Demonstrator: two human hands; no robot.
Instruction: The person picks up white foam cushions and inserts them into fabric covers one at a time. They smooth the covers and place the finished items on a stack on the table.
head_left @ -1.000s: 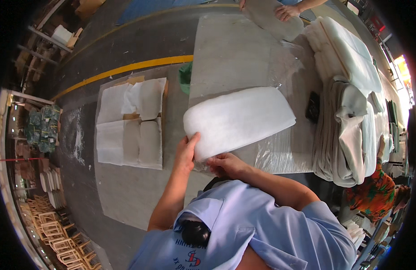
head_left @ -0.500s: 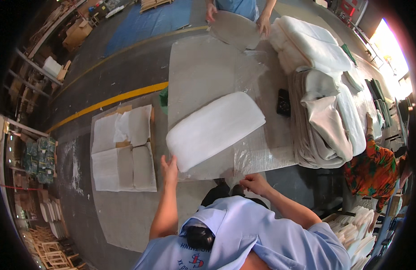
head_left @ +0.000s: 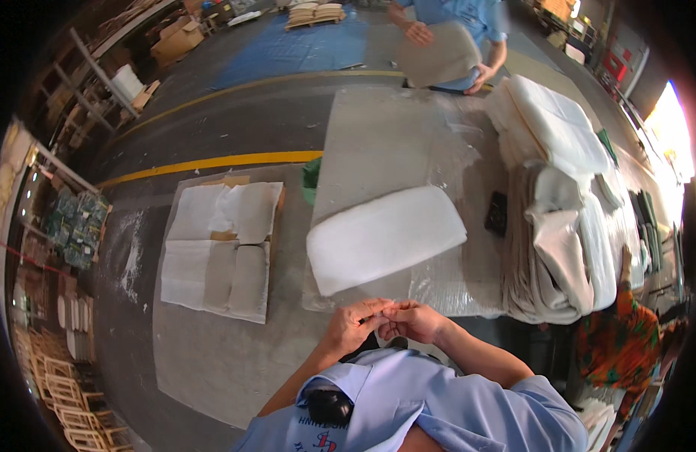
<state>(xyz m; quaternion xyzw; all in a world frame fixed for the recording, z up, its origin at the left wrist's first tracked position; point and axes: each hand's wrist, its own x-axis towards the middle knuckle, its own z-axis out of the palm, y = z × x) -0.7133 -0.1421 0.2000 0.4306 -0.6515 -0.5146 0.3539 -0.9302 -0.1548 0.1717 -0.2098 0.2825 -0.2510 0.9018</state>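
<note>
My left hand (head_left: 354,322) and my right hand (head_left: 413,322) meet just off the table's near edge, fingertips pinched together. What lies between them is too small to make out. Beyond my hands, a white padded cushion piece (head_left: 386,237) with rounded corners lies at a slant, touched by neither hand. Under and beside it, clear plastic film (head_left: 438,290) covers part of the grey tabletop (head_left: 378,143). Across the table, a co-worker holds a grey-beige cushion panel (head_left: 440,56) with both hands.
Folded beige fabric (head_left: 525,264) and white padding (head_left: 555,128) are piled at the right. A dark flat object (head_left: 496,214) lies beside the pile. On the left, white and beige pieces (head_left: 220,252) rest on a low stack. A person in a patterned top (head_left: 619,343) is at far right.
My left hand has left the cushion piece and come over to my right hand. The co-worker's panel is now lifted off the table. The whole view has shifted.
</note>
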